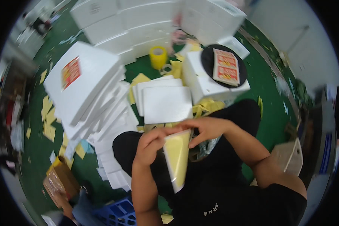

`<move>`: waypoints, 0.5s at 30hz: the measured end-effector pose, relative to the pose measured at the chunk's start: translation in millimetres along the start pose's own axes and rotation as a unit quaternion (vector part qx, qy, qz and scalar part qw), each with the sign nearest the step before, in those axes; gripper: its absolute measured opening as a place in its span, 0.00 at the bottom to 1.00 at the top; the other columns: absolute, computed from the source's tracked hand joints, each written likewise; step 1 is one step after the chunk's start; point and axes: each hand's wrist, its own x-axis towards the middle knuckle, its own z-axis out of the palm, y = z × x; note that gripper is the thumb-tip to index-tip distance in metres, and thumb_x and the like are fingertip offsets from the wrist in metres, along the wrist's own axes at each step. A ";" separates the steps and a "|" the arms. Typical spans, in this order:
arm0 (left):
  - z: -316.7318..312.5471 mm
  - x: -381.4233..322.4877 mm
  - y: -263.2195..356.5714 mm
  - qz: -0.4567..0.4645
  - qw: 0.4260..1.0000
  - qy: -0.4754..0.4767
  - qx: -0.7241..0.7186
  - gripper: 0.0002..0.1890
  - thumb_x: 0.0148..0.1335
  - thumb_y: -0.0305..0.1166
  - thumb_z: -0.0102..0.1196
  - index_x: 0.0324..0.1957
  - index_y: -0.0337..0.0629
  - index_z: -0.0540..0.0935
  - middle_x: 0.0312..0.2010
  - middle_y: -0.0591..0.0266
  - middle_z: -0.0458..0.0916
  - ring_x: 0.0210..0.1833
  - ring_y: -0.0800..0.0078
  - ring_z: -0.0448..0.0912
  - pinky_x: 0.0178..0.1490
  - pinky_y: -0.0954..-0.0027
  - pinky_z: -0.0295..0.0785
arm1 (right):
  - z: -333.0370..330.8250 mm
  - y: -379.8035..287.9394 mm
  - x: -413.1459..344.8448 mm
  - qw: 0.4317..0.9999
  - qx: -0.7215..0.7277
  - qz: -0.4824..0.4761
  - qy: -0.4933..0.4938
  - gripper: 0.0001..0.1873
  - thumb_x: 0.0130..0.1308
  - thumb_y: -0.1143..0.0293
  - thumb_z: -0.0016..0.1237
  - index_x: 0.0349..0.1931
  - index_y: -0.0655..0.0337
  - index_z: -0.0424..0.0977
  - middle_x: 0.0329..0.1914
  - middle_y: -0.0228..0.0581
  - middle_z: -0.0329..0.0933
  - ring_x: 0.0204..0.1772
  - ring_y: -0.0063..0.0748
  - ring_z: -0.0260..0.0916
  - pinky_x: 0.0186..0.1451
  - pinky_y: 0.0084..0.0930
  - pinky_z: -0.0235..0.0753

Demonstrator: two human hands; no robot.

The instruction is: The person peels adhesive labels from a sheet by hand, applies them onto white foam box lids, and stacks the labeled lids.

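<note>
In front of my body is a curled, glossy yellow-backed sheet (178, 158) with a white edge, hanging down towards my lap. My left hand (152, 144) pinches its upper left edge. At its top right, the fingers of my right hand (207, 128) hold the upper corner, partly hidden behind the sheet. Just beyond my hands lie several white foam lids (167, 103), loosely stacked. To the right of them, a pile of printed red-and-yellow labels (226, 67) rests on a round black plate (207, 63) atop a white foam box (199, 90).
Foam lids (82, 82) lean in a stack on my left, the top one bearing a label (71, 72). White foam boxes (147, 34) form a wall ahead. Yellow tape rolls (158, 60) and yellow paper scraps (49, 131) lie on the green floor. Another person's hand (62, 202) touches a cardboard box (63, 178).
</note>
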 end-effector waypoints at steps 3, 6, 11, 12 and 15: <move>16.8 8.5 -12.9 -0.004 0.995 -0.093 0.021 0.05 0.62 0.23 0.46 0.36 0.31 0.74 0.54 0.45 0.77 0.53 0.63 0.76 0.58 0.66 0.68 | 9.3 20.2 -63.4 0.986 -0.130 0.061 0.087 0.14 0.63 0.68 0.53 0.47 0.60 0.74 0.41 0.41 0.77 0.45 0.39 0.75 0.50 0.29 0.73; 36.6 13.6 -18.9 -0.115 0.987 0.007 0.111 0.11 0.64 0.23 0.52 0.48 0.35 0.74 0.51 0.51 0.78 0.53 0.67 0.77 0.56 0.69 0.69 | -5.5 58.7 -153.9 0.881 0.109 0.039 0.458 0.09 0.71 0.69 0.45 0.48 0.60 0.71 0.40 0.29 0.75 0.44 0.20 0.71 0.46 0.21 0.73; 41.5 14.8 -12.4 -0.179 0.901 0.014 0.394 0.12 0.59 0.29 0.59 0.44 0.36 0.78 0.40 0.53 0.82 0.45 0.63 0.81 0.49 0.69 0.73 | -90.0 222.6 -343.8 0.479 0.014 0.165 0.862 0.07 0.70 0.66 0.45 0.43 0.57 0.73 0.37 0.33 0.75 0.38 0.23 0.70 0.41 0.19 0.70; 40.0 19.9 -18.7 -0.170 0.907 -0.026 0.384 0.14 0.58 0.32 0.60 0.44 0.37 0.78 0.40 0.53 0.82 0.44 0.58 0.80 0.48 0.67 0.74 | -88.2 287.7 -437.8 0.342 0.296 -0.146 0.880 0.15 0.70 0.65 0.45 0.55 0.56 0.70 0.52 0.39 0.74 0.51 0.33 0.72 0.53 0.28 0.73; 25.8 8.6 -8.2 -0.155 0.870 -0.067 0.463 0.15 0.59 0.38 0.60 0.43 0.39 0.77 0.37 0.51 0.81 0.41 0.52 0.79 0.43 0.60 0.75 | -96.6 377.5 -370.7 0.344 0.405 -0.043 0.846 0.15 0.72 0.60 0.41 0.52 0.58 0.70 0.50 0.39 0.73 0.54 0.38 0.70 0.55 0.32 0.70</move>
